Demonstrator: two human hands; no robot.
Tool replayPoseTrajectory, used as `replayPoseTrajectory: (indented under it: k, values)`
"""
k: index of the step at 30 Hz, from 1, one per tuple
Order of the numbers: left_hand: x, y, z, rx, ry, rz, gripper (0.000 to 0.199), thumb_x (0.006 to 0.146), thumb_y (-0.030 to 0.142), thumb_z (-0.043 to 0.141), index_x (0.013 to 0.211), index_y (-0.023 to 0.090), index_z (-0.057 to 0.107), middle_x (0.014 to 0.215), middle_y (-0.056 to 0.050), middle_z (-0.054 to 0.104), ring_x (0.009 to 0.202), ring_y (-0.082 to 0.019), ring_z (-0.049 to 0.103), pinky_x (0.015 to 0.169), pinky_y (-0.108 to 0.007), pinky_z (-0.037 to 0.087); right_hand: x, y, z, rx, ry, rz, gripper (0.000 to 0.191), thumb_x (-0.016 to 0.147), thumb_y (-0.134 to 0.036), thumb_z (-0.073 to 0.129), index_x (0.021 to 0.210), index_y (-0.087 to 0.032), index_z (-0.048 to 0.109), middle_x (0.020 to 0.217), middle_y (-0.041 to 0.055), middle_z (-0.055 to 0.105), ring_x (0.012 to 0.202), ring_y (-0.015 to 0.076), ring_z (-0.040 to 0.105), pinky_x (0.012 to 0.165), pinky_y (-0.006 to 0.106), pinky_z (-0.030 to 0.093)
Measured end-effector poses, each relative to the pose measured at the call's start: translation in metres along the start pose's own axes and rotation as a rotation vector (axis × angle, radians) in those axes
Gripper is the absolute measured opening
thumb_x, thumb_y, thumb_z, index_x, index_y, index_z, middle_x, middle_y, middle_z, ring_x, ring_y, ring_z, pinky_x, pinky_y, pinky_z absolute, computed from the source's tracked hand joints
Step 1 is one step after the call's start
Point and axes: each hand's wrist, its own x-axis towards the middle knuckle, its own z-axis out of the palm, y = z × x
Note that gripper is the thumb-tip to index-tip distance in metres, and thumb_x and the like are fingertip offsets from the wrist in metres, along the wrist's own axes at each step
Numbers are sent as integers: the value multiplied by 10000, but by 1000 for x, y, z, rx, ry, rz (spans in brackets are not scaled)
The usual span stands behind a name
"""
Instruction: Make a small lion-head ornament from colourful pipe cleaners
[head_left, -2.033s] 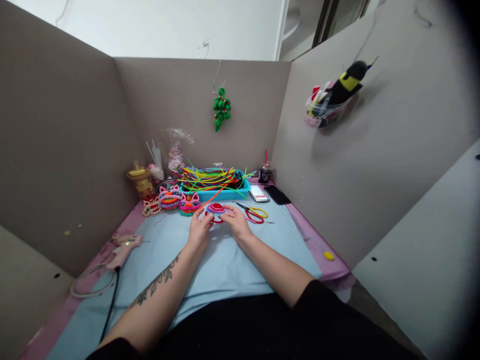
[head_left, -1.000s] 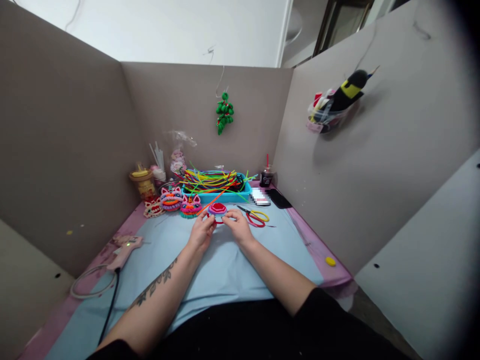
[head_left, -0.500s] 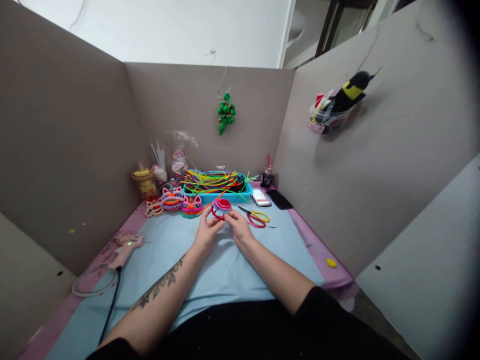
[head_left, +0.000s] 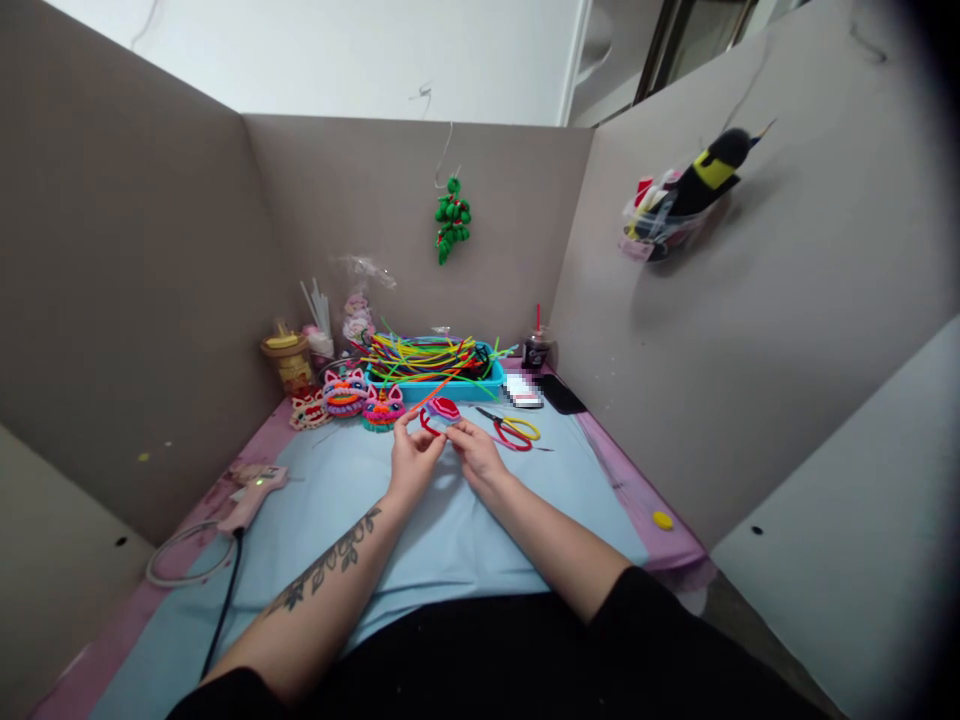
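Left hand [head_left: 417, 452]: fingertips pinching the red strip [head_left: 427, 424]
Right hand [head_left: 475, 450]: fingertips closed on the red strip's near end
Red-and-lilac piece [head_left: 444, 409]: just below frame centre, at the fingertips
Scissors [head_left: 514, 430]: right of the hands, on blue cloth [head_left: 480, 535]
Animal-face crafts [head_left: 346, 394]: 3, left of the blue tray [head_left: 480, 384]
Glue gun [head_left: 251, 502]: lower left

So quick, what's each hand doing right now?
Left hand: closed, fingertips pinching the bent red strip.
Right hand: closed, apparently holding the small red-and-purple piece; its exact grip is too small to tell.
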Motion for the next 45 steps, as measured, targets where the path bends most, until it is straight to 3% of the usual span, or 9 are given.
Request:
replayPoseTrajectory:
  k: [9, 14, 21, 31, 40, 45]
  values:
    - [-3, 3, 0, 47, -34, 41, 523, 719, 267, 673, 1128, 195, 357, 670, 25, 635, 623, -131, 619, 665, -268, 467, -3, -5, 6, 133, -67, 39, 184, 571, -263, 760, 714, -184, 676, 832, 22, 684, 833, 185, 580, 797, 319, 423]
    - [-2, 4, 1, 36, -66, 85, 472, 720, 265, 669, 1072, 208, 359, 682, 26, 634, 646, -131, 624, 674, -266, 472, -3, -6, 1, 231, -31, 119, 167, 564, -207, 762, 699, -195, 664, 717, -7, 650, 725, 152, 561, 736, 297, 404]
    - [-2, 4, 1, 46, -78, 77, 454, 713, 278, 679, 1029, 214, 359, 689, 25, 630, 654, -136, 624, 666, -264, 467, -5, -10, 0, 337, -22, 208, 158, 557, -169, 752, 660, -202, 637, 685, -29, 632, 716, 131, 550, 722, 272, 389]
    - [-4, 3, -1, 70, -30, 45, 445, 701, 297, 692, 991, 218, 363, 688, 20, 640, 660, -148, 639, 683, -283, 479, -6, -12, -2, 211, 16, 218, 184, 567, -274, 764, 660, -203, 622, 683, -17, 632, 733, 158, 561, 707, 288, 374]
    - [-4, -4, -3, 136, -44, 137, 397, 724, 277, 664, 994, 218, 379, 736, 10, 630, 722, -153, 648, 736, -307, 494, -7, -9, 2, 250, 51, 217, 239, 573, -340, 770, 628, -200, 583, 675, -5, 609, 699, 153, 537, 668, 281, 394]
    - [-5, -3, -3, 101, -102, 117, 432, 731, 275, 662, 1053, 210, 382, 800, -22, 654, 789, -171, 655, 778, -334, 490, -5, -7, 1, 271, -37, 205, 261, 532, -319, 787, 651, -201, 587, 701, 5, 625, 727, 173, 568, 704, 302, 411]
